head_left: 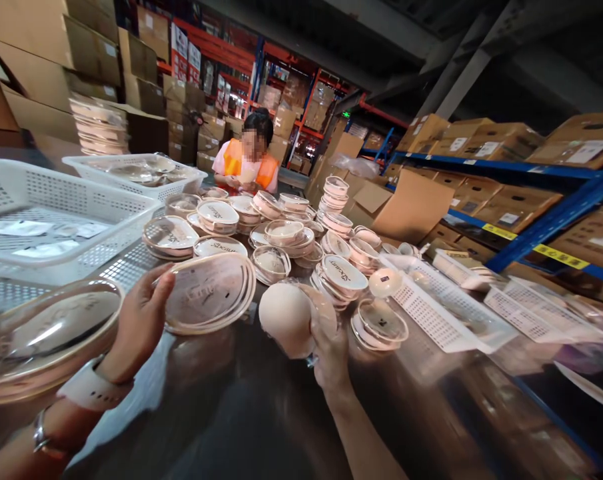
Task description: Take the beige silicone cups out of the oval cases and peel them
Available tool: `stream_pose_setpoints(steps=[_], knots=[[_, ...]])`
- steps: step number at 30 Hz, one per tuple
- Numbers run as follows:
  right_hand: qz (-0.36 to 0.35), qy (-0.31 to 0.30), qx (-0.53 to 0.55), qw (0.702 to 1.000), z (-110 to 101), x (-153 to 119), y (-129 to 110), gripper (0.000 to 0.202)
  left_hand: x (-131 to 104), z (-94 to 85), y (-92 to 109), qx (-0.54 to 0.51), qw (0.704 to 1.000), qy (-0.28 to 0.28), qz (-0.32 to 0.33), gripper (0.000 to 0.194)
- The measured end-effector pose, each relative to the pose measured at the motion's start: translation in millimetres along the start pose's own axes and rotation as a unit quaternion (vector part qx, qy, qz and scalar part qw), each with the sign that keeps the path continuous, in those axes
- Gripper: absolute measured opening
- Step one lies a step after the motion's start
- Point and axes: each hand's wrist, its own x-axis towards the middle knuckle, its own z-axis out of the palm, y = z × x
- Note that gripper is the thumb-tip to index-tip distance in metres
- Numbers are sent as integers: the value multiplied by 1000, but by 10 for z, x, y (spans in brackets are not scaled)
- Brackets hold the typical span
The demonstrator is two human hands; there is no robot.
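My right hand (331, 350) grips a pale rounded cup (285, 312) together with a clear-topped round package behind it, above the dark table (221, 407). My left hand (144, 317), with a white watch strap at its wrist, is at the near edge of a stack of large oval clear-lidded packages (208, 293). Its fingers are curled and partly hidden, so whether they hold the stack cannot be made out. Left of that hand lies another large oval package (56, 327), blurred.
Many round packages (218, 215) are piled mid-table. White baskets stand at left (106, 230) and right (431, 310). Across the table sits a person in an orange vest (248, 160). Shelves with cartons (501, 143) line the right side.
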Motion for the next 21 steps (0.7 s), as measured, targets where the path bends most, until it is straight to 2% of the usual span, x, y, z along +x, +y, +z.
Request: stream_pose_setpoints(steps=[1,2,3,4,5,6,7,8,9,10,12,13,14,15,17,19,21], knots=[[16,-13,21,1000,45,-58,-14,35,-26,17,-21,47,996,29,72,58],[38,-31,40,998,97,-127,-29,35,-71,46,-48,87,982,35,163,58],[68,-55,55,995,152,-200,-42,36,-131,83,-78,110,960,8,259,57],[104,-85,68,989,202,-270,-53,38,-199,124,-109,114,930,-57,344,55],[140,-114,80,980,242,-329,-62,40,-270,165,-139,103,898,-146,402,49],[172,-139,88,971,268,-371,-67,41,-336,200,-163,88,869,-231,428,43],[193,-160,91,964,277,-394,-70,40,-392,226,-178,75,853,-298,422,42],[201,-179,88,959,269,-396,-70,38,-434,243,-183,64,854,-333,394,43],[198,-203,74,956,245,-380,-67,36,-462,251,-177,49,872,-336,353,43],[193,-241,49,950,208,-351,-62,35,-476,252,-159,28,899,-315,304,39],[202,-342,-32,917,124,-284,-45,38,-484,252,-93,-26,952,-254,170,30],[206,-378,-79,899,90,-263,-35,43,-489,256,-50,-64,967,-230,91,32],[200,-397,-124,887,67,-256,-27,51,-500,264,-5,-107,969,-223,12,34],[183,-397,-160,885,57,-268,-21,60,-522,277,39,-149,959,-232,-59,35],[117,-361,-192,905,77,-336,-21,69,-597,305,111,-226,919,-280,-161,33],[56,-330,-193,922,121,-434,-36,56,-700,321,155,-283,868,-338,-230,24],[31,-293,-207,933,158,-516,-58,36,-795,314,177,-331,806,-399,-287,11]])
